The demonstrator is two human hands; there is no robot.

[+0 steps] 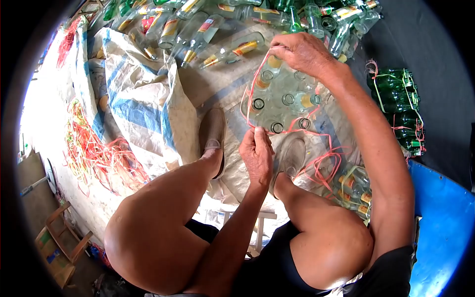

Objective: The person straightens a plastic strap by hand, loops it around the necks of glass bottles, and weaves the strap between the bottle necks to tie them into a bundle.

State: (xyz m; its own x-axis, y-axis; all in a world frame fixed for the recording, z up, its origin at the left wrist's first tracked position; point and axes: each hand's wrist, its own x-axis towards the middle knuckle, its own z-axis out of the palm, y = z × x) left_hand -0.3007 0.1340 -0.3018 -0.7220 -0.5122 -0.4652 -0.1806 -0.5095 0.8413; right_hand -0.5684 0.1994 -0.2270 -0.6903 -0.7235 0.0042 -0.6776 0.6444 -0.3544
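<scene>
A group of upright clear glass bottles [288, 99] stands between my feet, open mouths facing up. Pink string [253, 88] runs around the near and left sides of the group. My left hand [257, 151] is closed, pinching the string at the near edge beside a bottle mouth. At the far side my right hand [302, 52] is closed on the string too, above the bottles. Loose pink string [329, 166] trails in loops to the right of my right shoe.
Many loose bottles [237, 15] lie across the far side. Tied green bottles [398, 106] are at the right, tied clear bottles [356, 185] near my right knee. A striped sack [143, 94] and a string pile [94, 148] are left; a blue panel [440, 218] is lower right.
</scene>
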